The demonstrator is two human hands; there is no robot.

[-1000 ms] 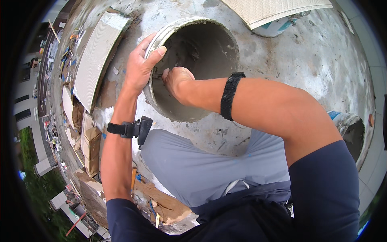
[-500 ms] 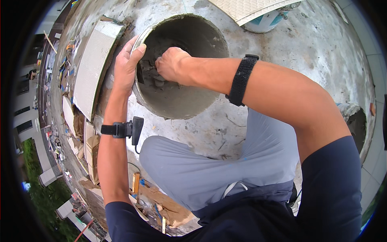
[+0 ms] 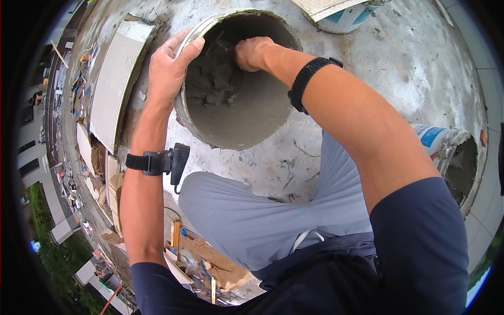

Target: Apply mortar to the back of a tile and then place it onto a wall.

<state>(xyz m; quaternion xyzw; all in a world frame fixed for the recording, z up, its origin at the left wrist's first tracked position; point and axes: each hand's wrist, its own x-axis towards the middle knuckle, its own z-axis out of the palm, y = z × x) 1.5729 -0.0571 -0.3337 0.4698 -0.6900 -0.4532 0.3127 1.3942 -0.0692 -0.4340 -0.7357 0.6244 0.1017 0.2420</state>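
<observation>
A wide bucket (image 3: 247, 123), its wall coated in grey, stands on the ground before my knees with its mouth toward me. Wet grey mortar (image 3: 212, 86) lies in lumps on its bottom and left inner side. My left hand (image 3: 169, 67) is closed on the bucket's left rim, thumb on the near side of the edge. Inside the mouth, toward the far right wall, my right hand (image 3: 254, 53) is closed in a fist. Its fingers point away from me, and whatever it grips is hidden behind it.
A pale ribbed tile (image 3: 118, 86) leans at the left, with debris beyond it. Another tile (image 3: 323, 7) lies across a second bucket (image 3: 346, 21) at the far side. To my right, a mortar-smeared bucket (image 3: 438, 139) lies tipped on its side.
My right hand has moved right and farther from me within the bucket, uncovering more of the mortar. The left hand keeps its hold on the rim. The view has shifted slightly.
</observation>
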